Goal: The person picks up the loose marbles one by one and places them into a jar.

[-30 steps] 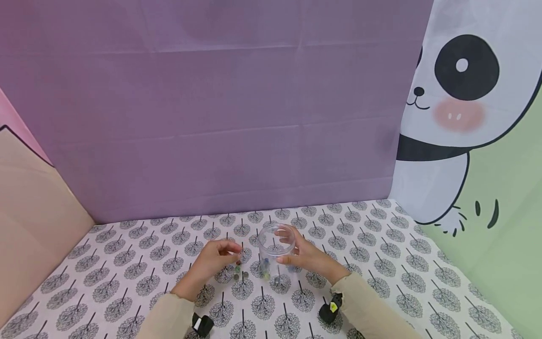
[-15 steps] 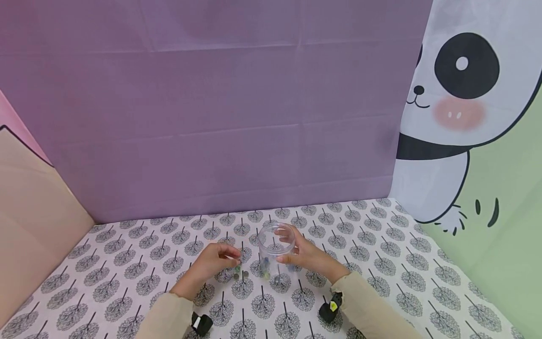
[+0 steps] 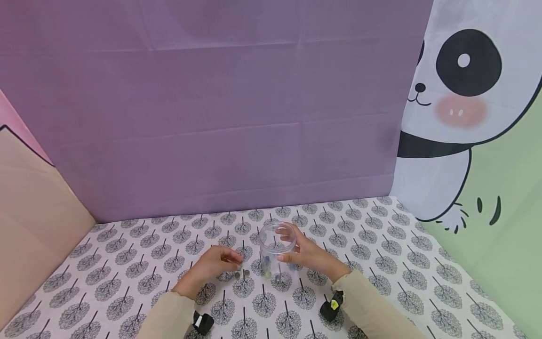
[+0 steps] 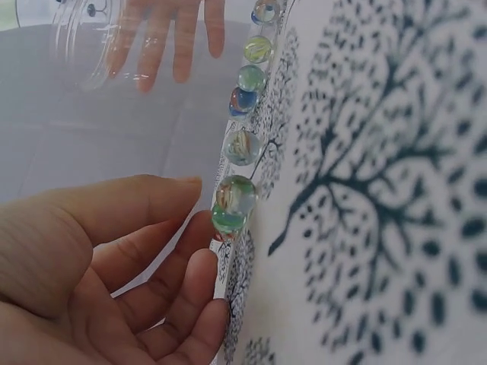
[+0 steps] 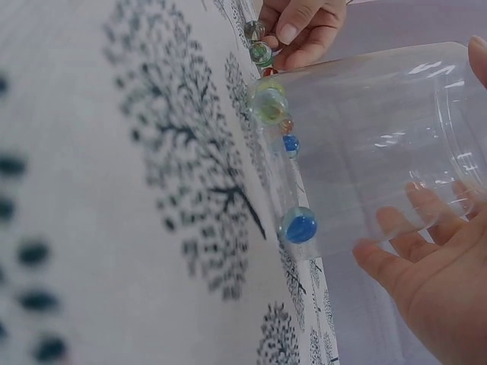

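A clear jar stands upright and lidless on the cloth. My right hand grips its side, thumb in front and fingers behind. Inside at the bottom lie several marbles, among them a blue one and a yellow-green one. My left hand is low over the cloth left of the jar, thumb and forefinger apart in the left wrist view. Its fingertips are right at a green marble and a clear marble. Partly hidden by that hand in the right wrist view is a red marble.
A tree-print cloth covers the table. Behind it hangs a purple curtain, with a panda-print panel on the right and a beige panel on the left. Each wrist carries a small black camera.
The left hand has come down toward the front and covers the red marble and most of the green one in the head view. The right hand and the jar have stayed in place.
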A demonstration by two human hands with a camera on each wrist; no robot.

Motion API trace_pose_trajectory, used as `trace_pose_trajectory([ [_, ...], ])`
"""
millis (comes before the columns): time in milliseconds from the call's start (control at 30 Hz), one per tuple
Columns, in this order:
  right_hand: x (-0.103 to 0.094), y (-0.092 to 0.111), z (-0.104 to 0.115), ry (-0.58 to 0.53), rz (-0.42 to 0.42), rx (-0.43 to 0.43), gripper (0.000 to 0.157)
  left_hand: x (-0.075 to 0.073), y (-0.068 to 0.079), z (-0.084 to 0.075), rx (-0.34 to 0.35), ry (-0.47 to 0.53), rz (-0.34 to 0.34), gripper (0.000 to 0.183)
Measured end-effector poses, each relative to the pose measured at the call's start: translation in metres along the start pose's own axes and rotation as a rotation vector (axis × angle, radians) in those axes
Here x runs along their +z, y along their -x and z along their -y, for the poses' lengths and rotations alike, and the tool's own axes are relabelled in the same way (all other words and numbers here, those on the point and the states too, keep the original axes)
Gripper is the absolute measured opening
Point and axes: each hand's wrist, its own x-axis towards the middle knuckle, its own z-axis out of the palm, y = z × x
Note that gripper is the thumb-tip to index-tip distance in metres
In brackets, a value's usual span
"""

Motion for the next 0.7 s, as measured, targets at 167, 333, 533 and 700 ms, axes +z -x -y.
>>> trace_pose_trajectory([
  [167, 0.0002, 0.0002, 0.0005, 0.001, 0.0, 0.003, 0.082, 0.0004, -0.0009, 0.0038, 0.004, -0.022, 0.0, 0.016],
  [333, 0.0003, 0.0005, 0.001, -0.006, 0.0, 0.0, 0.082, 0.0005, -0.0015, 0.0057, 0.006, -0.026, 0.001, 0.016],
  [533, 0.0005, 0.0008, 0.0017, 0.004, 0.001, 0.006, 0.081, 0.001, -0.002, 0.0069, 0.008, -0.077, -0.007, 0.018],
  [700, 0.0008, 0.0005, 0.0017, 0.005, -0.001, 0.007, 0.081, 0.0023, -0.0029, 0.0071, 0.016, -0.115, -0.024, 0.017],
])
